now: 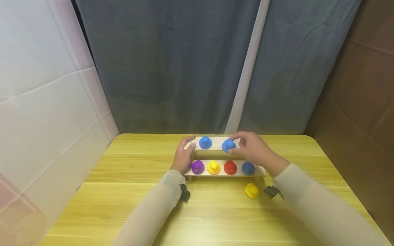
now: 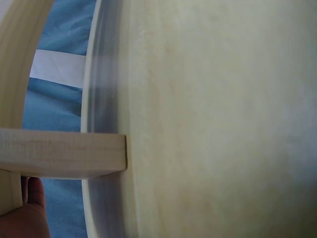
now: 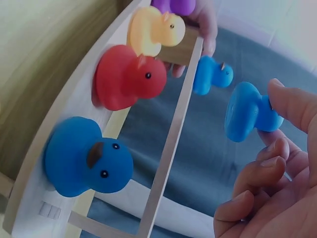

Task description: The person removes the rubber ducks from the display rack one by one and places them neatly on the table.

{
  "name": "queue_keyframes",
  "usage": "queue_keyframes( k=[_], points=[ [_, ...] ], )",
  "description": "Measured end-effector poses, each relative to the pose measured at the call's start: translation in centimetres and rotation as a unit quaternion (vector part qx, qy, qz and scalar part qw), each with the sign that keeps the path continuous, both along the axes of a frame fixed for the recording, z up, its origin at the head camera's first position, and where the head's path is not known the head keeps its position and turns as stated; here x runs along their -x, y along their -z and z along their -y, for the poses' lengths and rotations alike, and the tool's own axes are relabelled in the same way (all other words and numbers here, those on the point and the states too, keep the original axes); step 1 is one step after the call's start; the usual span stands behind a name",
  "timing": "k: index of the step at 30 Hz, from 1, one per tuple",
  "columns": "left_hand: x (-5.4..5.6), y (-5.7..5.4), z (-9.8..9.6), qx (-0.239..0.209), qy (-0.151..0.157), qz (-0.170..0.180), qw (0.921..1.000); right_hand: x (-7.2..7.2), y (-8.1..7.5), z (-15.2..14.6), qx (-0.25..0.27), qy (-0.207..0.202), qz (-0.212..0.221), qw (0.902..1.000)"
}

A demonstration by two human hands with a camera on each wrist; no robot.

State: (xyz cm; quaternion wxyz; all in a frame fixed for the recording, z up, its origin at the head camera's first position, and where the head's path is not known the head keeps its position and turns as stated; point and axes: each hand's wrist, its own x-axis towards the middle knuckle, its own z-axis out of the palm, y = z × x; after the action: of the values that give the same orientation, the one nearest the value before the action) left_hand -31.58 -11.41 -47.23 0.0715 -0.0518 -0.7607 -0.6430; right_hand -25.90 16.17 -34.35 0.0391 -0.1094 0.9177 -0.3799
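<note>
My right hand (image 1: 253, 147) pinches a blue rubber duck (image 3: 242, 113) between thumb and fingers; the right wrist view shows it held off the upper step of a two-step wooden rack (image 1: 217, 143). My left hand (image 1: 183, 158) grips the rack's left end. Only part of that hand shows at the lower left of the left wrist view, by the wooden frame (image 2: 64, 152). Another blue duck (image 1: 205, 142) sits on the upper step, left of the held one. Along the lower step stand a purple duck (image 1: 198, 167), a yellow duck (image 1: 213, 167), a red duck (image 1: 230, 167) and a blue duck (image 1: 248, 168).
A loose yellow duck (image 1: 252, 190) lies on the wooden table (image 1: 215, 218) in front of the rack's right end. Behind the table hangs a grey-blue curtain (image 1: 172, 68). A white wall sheet (image 1: 46, 95) flanks it on the left, a brown one (image 1: 360, 102) on the right.
</note>
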Motion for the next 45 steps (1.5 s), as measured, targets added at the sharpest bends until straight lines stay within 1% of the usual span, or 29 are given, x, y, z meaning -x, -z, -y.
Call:
queue_keyframes(
  k=[5, 11, 20, 27, 36, 45],
  points=[
    [-0.1, -0.1, 0.0, -0.002, 0.001, -0.001, 1.0000, -1.4, -0.2, -0.3, 0.005, -0.021, -0.002, 0.9998],
    [-0.1, -0.2, 0.0, -0.003, 0.003, -0.004, 1.0000, -2.8, -0.1, -0.7, -0.009, -0.024, 0.016, 0.9995],
    [-0.1, -0.1, 0.1, -0.012, 0.008, -0.015, 0.9998, -4.4, 0.4, -1.5, -0.005, -0.029, 0.030, 0.9991],
    [-0.3, -0.3, 0.1, -0.012, 0.007, -0.010, 0.9999, -5.0, 1.5, -2.5, -0.017, -0.047, 0.006, 0.9987],
    [-0.3, -0.3, 0.2, -0.007, 0.003, -0.007, 0.9999, -5.6, 2.3, -3.0, -0.008, -0.043, 0.014, 0.9990],
    [-0.1, -0.2, 0.3, 0.000, 0.002, -0.007, 1.0000, -6.2, 3.2, -3.6, 0.016, -0.050, 0.026, 0.9983]
  ],
)
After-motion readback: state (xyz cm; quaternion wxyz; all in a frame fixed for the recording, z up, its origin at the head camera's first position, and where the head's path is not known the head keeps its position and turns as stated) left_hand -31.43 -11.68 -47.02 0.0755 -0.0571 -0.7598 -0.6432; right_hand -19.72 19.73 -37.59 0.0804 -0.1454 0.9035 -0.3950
